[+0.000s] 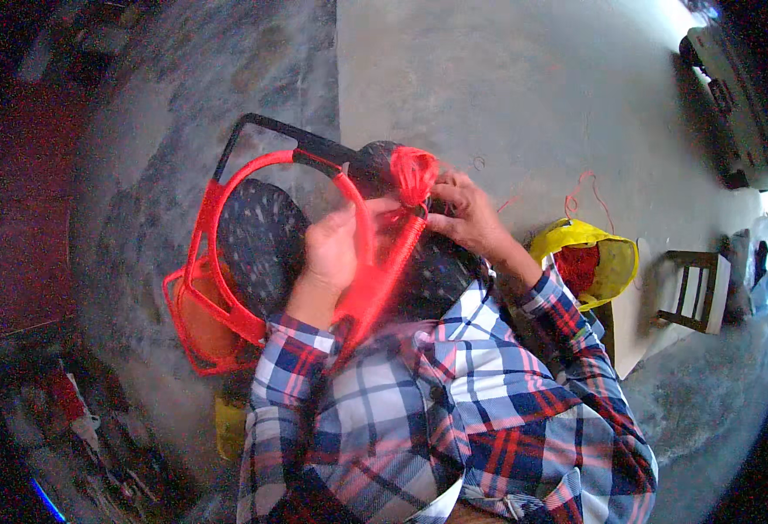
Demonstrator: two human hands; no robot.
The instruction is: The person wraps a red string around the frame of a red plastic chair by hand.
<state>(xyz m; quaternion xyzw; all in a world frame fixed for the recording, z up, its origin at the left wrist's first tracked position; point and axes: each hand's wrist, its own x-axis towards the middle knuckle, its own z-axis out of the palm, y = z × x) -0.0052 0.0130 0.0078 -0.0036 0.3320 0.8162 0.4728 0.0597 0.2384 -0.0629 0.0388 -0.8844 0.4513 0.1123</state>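
Across my lap lies a curved frame point(210, 236), bare red in places and black along its far edge. Tight red cord point(384, 284) is wrapped along one of its bars. At the end of that bar bulges a bundle of red cord point(415, 172). My right hand point(471, 218) is closed, its fingertips pinching the cord just below the bundle. My left hand point(332, 249) reaches through the frame. A red bar crosses in front of it, and its fingers close toward the wrapped bar, partly hidden and blurred.
To my right sits a yellow container point(615, 253) with red cord inside, and a loose red strand point(592, 179) trails beyond it. Farther right stands a small wooden stool point(694, 293). My dark speckled trouser leg point(262, 240) shows through the frame. Something yellow point(229, 428) is beside my left elbow.
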